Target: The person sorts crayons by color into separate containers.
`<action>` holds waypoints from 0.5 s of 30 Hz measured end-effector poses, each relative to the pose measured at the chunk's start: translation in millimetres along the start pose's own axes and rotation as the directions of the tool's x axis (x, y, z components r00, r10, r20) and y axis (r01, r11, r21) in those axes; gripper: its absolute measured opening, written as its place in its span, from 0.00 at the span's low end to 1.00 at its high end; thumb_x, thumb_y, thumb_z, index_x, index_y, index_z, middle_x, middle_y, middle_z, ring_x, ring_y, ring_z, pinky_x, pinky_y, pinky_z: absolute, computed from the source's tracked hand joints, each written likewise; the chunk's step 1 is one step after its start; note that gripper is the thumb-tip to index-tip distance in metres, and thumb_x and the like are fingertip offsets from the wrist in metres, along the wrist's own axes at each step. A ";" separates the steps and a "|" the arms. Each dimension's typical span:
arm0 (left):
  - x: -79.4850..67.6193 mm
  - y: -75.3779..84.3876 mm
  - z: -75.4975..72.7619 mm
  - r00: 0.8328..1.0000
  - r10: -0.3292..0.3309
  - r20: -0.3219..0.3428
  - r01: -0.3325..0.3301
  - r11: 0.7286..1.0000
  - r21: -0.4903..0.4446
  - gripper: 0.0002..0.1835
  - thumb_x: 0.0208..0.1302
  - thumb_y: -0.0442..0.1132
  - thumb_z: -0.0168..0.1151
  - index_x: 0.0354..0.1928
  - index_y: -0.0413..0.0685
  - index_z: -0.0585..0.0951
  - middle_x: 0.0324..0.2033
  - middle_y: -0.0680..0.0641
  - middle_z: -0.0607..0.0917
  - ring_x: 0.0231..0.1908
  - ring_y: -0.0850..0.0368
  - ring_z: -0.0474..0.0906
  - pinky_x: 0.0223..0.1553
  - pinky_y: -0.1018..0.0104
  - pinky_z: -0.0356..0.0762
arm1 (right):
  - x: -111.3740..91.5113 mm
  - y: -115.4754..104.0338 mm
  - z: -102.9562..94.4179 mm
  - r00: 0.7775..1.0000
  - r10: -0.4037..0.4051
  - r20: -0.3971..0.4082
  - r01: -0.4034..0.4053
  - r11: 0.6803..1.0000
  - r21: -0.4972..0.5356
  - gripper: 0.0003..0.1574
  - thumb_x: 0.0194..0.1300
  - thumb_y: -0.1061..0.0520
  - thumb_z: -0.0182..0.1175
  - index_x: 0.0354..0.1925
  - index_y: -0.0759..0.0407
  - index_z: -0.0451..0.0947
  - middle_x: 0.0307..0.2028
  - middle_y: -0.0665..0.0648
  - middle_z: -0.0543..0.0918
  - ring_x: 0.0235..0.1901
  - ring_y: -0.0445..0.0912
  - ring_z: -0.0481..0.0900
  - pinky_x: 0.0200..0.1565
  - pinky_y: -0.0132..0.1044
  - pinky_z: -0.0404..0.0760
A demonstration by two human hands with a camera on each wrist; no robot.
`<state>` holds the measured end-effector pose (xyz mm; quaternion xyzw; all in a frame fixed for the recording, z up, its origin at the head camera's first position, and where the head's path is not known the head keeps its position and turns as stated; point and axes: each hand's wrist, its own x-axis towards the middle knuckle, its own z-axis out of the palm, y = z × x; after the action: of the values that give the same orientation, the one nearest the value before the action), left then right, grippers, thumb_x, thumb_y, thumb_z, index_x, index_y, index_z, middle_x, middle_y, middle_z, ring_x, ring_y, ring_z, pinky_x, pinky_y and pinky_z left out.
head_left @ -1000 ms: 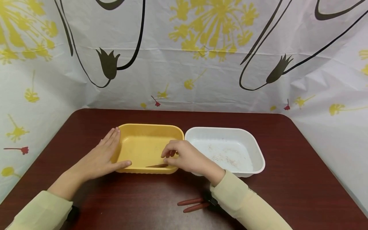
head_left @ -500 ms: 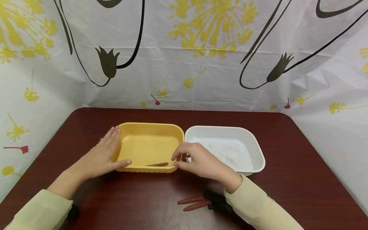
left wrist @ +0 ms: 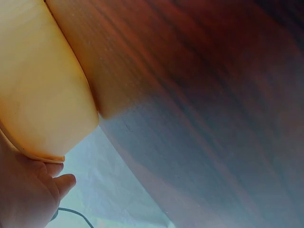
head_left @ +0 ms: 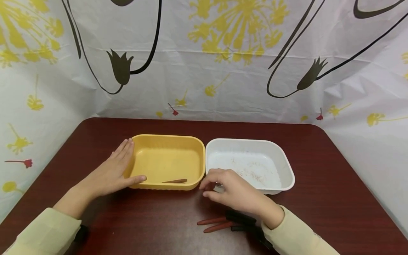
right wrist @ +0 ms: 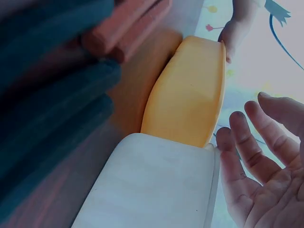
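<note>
My left hand rests along the left side of a yellow plastic tray, fingers straight, thumb over its front rim. Inside that tray, by the front wall, lies one slim brown stick. My right hand hovers by the front left corner of a white tray, its fingers loosely bent. The right wrist view shows its palm with nothing held. Below that hand, reddish-brown sticks and black sticks lie on the table, partly hidden by the right sleeve.
The two trays stand side by side, nearly touching, on a dark red-brown table. Brown crumbs are scattered on the white tray's floor. A flower-patterned white sheet hangs behind and at both sides.
My right hand has drawn back from the yellow tray, moving right and toward me, leaving the brown stick inside. More of the black sticks now shows. My left hand has stayed put.
</note>
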<state>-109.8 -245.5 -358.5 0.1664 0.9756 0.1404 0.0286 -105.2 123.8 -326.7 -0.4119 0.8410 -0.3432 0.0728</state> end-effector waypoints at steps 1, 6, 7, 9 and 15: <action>-0.1 0.0 -0.1 1.000 -0.001 0.000 0.001 1.000 -0.002 0.62 0.62 0.70 0.56 0.77 0.33 0.39 0.78 0.36 0.38 0.79 0.38 0.35 0.71 0.32 0.52 | -2.4 0.3 0.5 1.000 -0.003 0.001 0.003 1.000 -0.005 0.06 0.63 0.59 0.67 0.39 0.49 0.85 0.35 0.42 0.83 0.36 0.35 0.78 0.43 0.34 0.81; -0.5 -0.9 0.5 1.000 -0.003 0.001 0.003 1.000 -0.007 0.62 0.63 0.70 0.56 0.77 0.34 0.38 0.79 0.38 0.36 0.79 0.39 0.34 0.71 0.32 0.51 | -12.5 -0.2 3.8 1.000 -0.023 0.016 0.023 1.000 0.006 0.06 0.63 0.60 0.67 0.38 0.50 0.85 0.33 0.41 0.80 0.33 0.34 0.76 0.39 0.30 0.80; -0.4 -1.2 0.9 1.000 -0.003 0.001 0.003 1.000 -0.007 0.62 0.63 0.70 0.56 0.77 0.34 0.38 0.79 0.38 0.36 0.79 0.40 0.34 0.71 0.32 0.51 | -14.5 -0.6 4.7 0.999 -0.028 0.023 0.027 1.000 0.011 0.06 0.63 0.61 0.67 0.38 0.50 0.85 0.32 0.41 0.80 0.32 0.33 0.75 0.38 0.30 0.79; -0.2 -1.7 1.4 1.000 -0.002 0.001 0.002 1.000 -0.006 0.62 0.63 0.70 0.56 0.77 0.34 0.38 0.79 0.38 0.36 0.79 0.40 0.34 0.71 0.32 0.51 | -18.4 -1.4 6.6 0.999 -0.033 0.036 0.033 0.999 0.021 0.06 0.64 0.60 0.67 0.38 0.50 0.85 0.31 0.41 0.79 0.31 0.32 0.74 0.37 0.29 0.79; 0.1 -2.1 2.0 1.000 0.000 -0.001 0.000 1.000 -0.003 0.61 0.63 0.70 0.56 0.77 0.34 0.38 0.79 0.38 0.36 0.79 0.39 0.35 0.71 0.33 0.51 | -26.1 -2.3 12.5 0.995 -0.061 0.078 0.061 0.998 0.005 0.05 0.64 0.60 0.66 0.37 0.49 0.84 0.32 0.40 0.78 0.31 0.29 0.73 0.37 0.27 0.79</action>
<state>-110.4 -246.8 -361.1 0.1664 0.9754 0.1418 0.0282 -81.7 135.7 -338.8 -0.4505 0.8240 -0.3300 0.0958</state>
